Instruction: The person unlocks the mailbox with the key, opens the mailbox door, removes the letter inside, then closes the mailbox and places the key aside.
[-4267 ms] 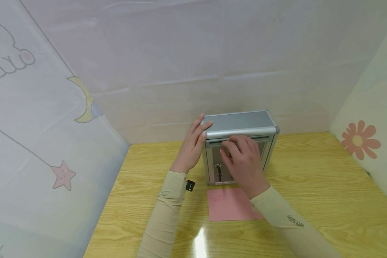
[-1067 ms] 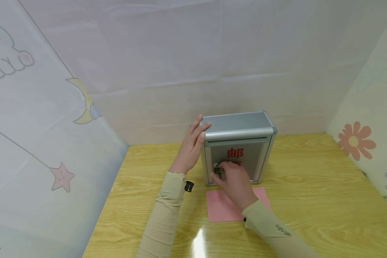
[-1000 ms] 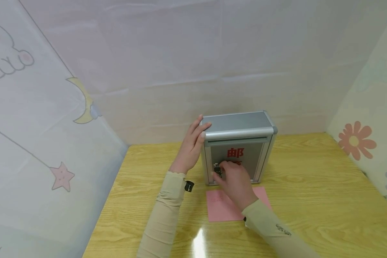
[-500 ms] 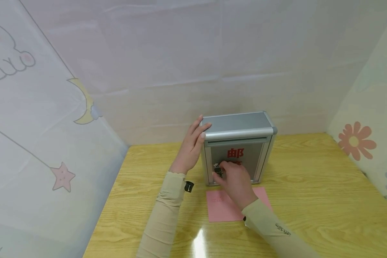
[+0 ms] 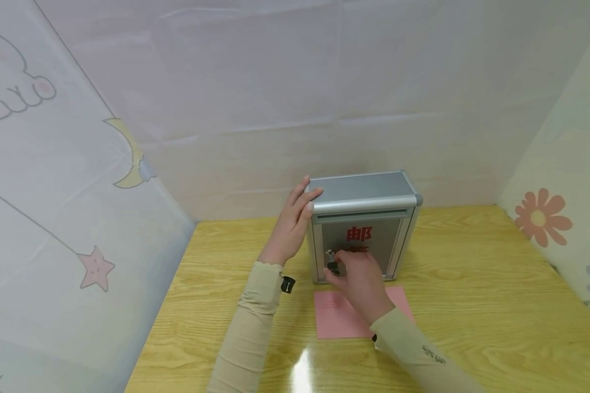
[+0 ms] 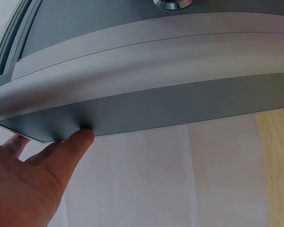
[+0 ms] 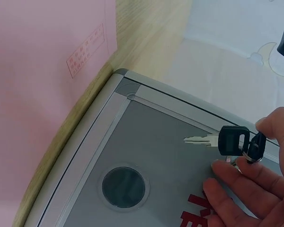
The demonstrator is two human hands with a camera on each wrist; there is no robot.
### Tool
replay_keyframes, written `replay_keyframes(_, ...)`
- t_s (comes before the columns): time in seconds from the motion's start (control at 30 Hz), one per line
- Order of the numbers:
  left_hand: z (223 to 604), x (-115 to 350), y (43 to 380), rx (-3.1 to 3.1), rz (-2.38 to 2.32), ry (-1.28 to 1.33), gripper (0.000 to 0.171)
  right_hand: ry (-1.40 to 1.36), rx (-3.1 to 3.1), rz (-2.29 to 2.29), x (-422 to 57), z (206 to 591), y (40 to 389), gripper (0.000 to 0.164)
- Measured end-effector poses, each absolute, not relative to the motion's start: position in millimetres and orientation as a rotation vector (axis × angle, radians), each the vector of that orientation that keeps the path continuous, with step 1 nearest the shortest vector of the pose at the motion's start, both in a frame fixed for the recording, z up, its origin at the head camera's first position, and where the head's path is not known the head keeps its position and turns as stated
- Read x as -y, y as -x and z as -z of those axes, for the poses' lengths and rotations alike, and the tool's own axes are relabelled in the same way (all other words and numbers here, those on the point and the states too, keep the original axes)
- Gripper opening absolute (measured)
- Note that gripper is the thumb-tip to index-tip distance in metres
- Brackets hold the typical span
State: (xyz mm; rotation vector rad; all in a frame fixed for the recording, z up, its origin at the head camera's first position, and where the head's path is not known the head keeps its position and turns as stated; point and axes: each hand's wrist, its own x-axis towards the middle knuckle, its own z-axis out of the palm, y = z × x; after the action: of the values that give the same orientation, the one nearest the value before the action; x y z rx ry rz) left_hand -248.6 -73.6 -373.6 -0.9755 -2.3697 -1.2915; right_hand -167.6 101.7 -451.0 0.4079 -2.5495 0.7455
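Observation:
A grey metal mailbox (image 5: 359,186) with red characters on its front door stands upright on the table. My left hand (image 5: 287,229) rests on its upper left corner, fingers over the top edge and side; in the left wrist view the thumb presses the grey side panel. At the lock on the lower left of the door, my right hand (image 5: 361,278) pinches a black-headed key (image 7: 256,146) between thumb and fingers. On the same ring hangs a second key (image 7: 232,141), its silver blade lying over the door. The gripped key's blade is hidden.
A pink envelope (image 5: 339,322) with red print lies on the wooden table (image 5: 216,305) before the mailbox, partly under the right forearm. Behind stands a pale cloth wall (image 5: 275,164), with printed side walls left and right.
Several seconds ago my right hand was in front of the mailbox slot; it has come down to the keys. Over the last half second the keys sit slightly lower. My left hand stays put.

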Motion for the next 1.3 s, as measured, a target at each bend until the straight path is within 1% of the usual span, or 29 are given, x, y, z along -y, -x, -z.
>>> replay_keyframes(0.17, 373.8, 73.8, 248.7, 2.377, 1.286, 0.975, 0.046, -0.425, 2.595, -0.805, -105.9, 447.7, 161.2, 0.025)
replay_keyframes(0.4, 373.0, 73.6, 249.1, 2.384, 1.276, 0.972, 0.046, -0.417, 2.687, -0.896, -121.1, 444.7, 146.3, 0.016)
replay_keyframes(0.53, 372.3, 73.9, 249.1, 2.387, 1.275, 0.975, 0.045, -0.357, 2.783, -0.911, -134.2, 452.1, 138.5, 0.017)
replay_keyframes(0.77, 372.3, 73.7, 249.8, 2.380, 1.280, 0.974, 0.045, -0.311, 2.899, -0.907, -164.4, 469.5, 132.4, 0.017)
replay_keyframes(0.97, 372.4, 74.1, 249.5, 2.386, 1.277, 0.970, 0.047, -0.250, 2.923, -1.009, -194.0, 477.6, 128.7, 0.023)
replay_keyframes(1.3, 372.8, 73.9, 249.5, 2.385, 1.283, 0.972, 0.047, -0.062, 2.913, -1.148, -243.6, 489.9, 126.2, 0.025)
